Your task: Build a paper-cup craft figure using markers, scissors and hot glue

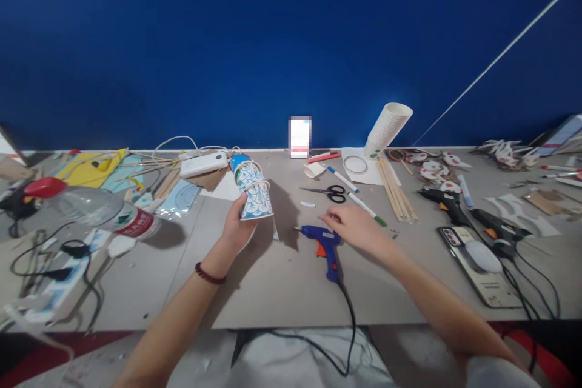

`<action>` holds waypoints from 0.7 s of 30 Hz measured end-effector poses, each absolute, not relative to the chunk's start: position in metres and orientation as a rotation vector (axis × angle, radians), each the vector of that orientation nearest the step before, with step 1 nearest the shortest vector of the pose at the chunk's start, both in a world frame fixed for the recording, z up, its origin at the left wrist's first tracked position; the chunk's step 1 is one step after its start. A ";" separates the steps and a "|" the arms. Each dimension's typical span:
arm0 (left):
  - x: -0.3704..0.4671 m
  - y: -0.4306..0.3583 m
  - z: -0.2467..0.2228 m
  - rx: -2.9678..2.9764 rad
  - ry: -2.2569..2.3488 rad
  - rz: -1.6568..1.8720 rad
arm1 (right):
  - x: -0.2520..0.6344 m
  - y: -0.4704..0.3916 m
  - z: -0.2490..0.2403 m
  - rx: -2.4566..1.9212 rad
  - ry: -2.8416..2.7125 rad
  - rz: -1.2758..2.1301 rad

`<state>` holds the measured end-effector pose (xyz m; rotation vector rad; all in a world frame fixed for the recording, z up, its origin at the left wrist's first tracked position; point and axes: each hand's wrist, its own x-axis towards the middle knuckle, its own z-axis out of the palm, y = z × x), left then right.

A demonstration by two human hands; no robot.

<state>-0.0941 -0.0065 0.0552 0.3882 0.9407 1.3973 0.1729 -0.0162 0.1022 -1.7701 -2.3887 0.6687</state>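
Observation:
My left hand (239,227) grips a joined row of paper cups (255,194) painted with blue scale patterns, tilted above the table. The far end of the row is solid blue, and a thin strip hangs below the near cup. Just over the blue glue gun (321,233), my right hand (350,224) has its fingers curled together; whatever may be between them is too small to make out. The glue gun lies on its side, nozzle to the left. Black-handled scissors (334,193) and a small patterned paper strip (308,204) lie beyond my right hand.
A tilted stack of white cups (388,127) stands behind wooden sticks (395,191). On the right are a phone (477,273) and another glue gun (498,230) with cables. A plastic bottle (104,209) and a power strip (75,282) occupy the left. Markers (343,179) lie near the scissors.

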 end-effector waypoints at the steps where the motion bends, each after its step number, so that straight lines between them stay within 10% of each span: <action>1: -0.094 -0.007 0.055 0.395 0.937 1.396 | 0.173 -0.007 0.100 -1.694 -2.363 0.710; 21: -0.094 -0.005 0.061 0.324 0.885 1.408 | 0.147 0.050 0.046 -1.511 -2.433 0.718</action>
